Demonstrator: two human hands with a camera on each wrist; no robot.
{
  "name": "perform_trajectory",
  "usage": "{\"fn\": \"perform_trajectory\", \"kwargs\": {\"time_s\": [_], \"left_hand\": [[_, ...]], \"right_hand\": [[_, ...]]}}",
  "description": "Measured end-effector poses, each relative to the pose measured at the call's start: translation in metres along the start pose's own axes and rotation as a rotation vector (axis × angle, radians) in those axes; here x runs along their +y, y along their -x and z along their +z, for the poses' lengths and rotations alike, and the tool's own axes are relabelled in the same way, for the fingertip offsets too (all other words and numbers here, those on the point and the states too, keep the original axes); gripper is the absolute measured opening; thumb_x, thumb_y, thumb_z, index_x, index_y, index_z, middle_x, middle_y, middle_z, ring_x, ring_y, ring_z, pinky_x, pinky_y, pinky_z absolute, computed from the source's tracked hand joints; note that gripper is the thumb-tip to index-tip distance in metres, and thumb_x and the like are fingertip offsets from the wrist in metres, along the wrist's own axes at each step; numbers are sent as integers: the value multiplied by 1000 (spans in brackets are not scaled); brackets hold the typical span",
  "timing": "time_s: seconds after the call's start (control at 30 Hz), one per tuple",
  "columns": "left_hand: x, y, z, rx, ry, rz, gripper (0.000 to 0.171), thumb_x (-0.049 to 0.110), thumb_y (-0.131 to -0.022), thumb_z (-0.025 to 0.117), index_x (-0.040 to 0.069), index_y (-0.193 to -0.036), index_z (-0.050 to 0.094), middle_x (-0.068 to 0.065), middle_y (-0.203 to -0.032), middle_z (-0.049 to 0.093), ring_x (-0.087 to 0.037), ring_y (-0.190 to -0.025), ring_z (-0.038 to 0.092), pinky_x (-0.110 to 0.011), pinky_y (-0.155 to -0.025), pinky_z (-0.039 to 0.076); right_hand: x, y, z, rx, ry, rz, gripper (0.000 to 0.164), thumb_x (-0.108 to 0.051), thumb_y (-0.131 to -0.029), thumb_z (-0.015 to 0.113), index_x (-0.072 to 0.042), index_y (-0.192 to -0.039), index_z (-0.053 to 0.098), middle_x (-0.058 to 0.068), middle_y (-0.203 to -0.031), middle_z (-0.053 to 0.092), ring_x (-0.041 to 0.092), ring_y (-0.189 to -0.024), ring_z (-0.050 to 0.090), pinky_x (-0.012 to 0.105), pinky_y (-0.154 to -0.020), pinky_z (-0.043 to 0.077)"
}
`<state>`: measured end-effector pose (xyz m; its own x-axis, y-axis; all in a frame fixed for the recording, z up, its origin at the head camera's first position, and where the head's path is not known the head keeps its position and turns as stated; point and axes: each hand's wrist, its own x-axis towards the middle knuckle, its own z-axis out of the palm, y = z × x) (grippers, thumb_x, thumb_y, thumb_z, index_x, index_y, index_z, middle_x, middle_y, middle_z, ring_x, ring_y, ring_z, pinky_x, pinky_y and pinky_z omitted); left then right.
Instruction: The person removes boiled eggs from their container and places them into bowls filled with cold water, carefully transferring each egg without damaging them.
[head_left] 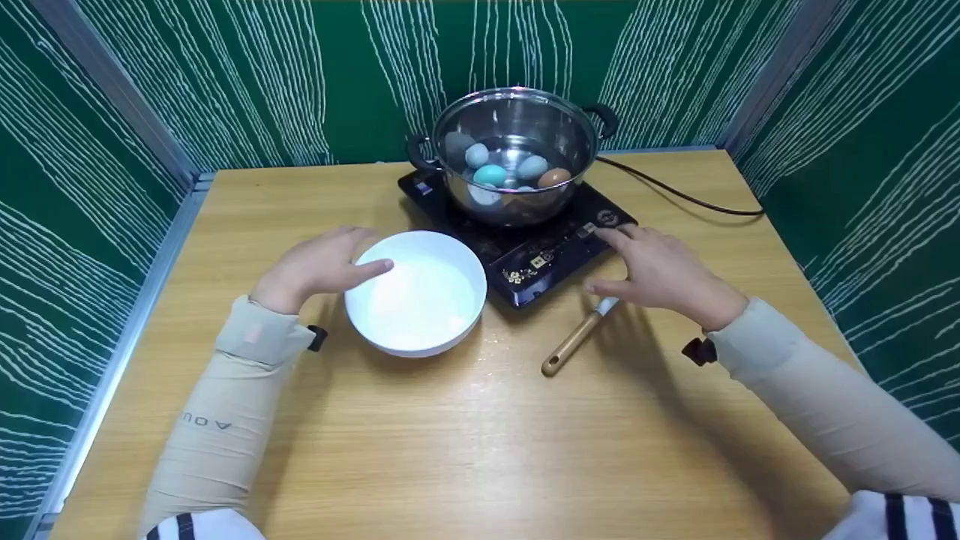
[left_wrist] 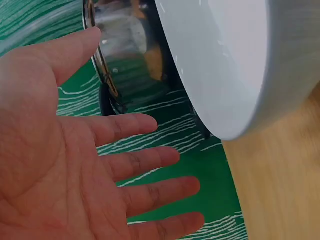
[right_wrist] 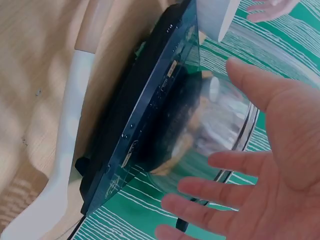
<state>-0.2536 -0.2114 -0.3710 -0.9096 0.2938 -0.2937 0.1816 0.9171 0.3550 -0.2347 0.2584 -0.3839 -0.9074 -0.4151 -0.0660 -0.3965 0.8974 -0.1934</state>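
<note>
My left hand point(head_left: 319, 262) hovers at the left rim of a white bowl point(head_left: 420, 300), its fingers spread and nothing in them; the left wrist view shows the bare palm. Over the table at the right, my right hand point(head_left: 664, 274) is also spread and holds nothing. Beneath it lies a utensil point(head_left: 571, 343) with a wooden handle and a white shaft; the hand hides its far end in the head view. A steel pot point(head_left: 517, 208) with black handles stands on a black induction cooker point(head_left: 570, 259). Inside are several eggs, among them a turquoise egg point(head_left: 490, 175) and a brown egg point(head_left: 554, 178).
A dark cable point(head_left: 682, 196) runs from behind the cooker to the table's right edge. Green walls point(head_left: 247, 82) with white streaks enclose the wooden table point(head_left: 450, 450) at the back and sides. Small wet spots lie in front of the cooker.
</note>
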Motion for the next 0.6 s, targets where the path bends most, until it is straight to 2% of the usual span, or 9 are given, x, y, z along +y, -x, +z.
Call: {"fn": "perform_trajectory", "kwargs": {"time_s": [0.13,0.33,0.5,0.6], "left_hand": [[-8,-2,-3,-14,58,-11,83,58,-104,61,13,-170,38,-18,-176,35,-43,-163,31,-68,-129,28],[-23,-9,-2,-34,110,-8,76,49,-108,62,8,-168,39,-19,-174,38,-43,-163,32,-65,-130,28],[-39,-11,2,-54,168,-13,76,50,-108,61,8,-168,40,-20,-171,43,-44,-157,41,-65,-125,38],[-47,-14,6,-72,231,-6,73,48,-109,61,9,-167,42,-21,-167,47,-43,-149,51,-61,-118,48]], "right_hand": [[-2,0,4,-10,30,-50,88,-53,-95,80,2,-158,51,37,-153,55,57,-137,57,70,-114,45],[-2,-1,15,-25,32,-131,71,-38,-93,85,3,-146,63,30,-144,67,50,-127,66,64,-104,55],[-1,0,24,-64,3,-174,60,-26,-88,90,1,-138,70,24,-132,74,45,-117,71,61,-96,59],[-1,1,30,-93,-9,-182,58,-21,-86,90,-1,-137,71,23,-125,76,41,-109,73,59,-92,61]]}}
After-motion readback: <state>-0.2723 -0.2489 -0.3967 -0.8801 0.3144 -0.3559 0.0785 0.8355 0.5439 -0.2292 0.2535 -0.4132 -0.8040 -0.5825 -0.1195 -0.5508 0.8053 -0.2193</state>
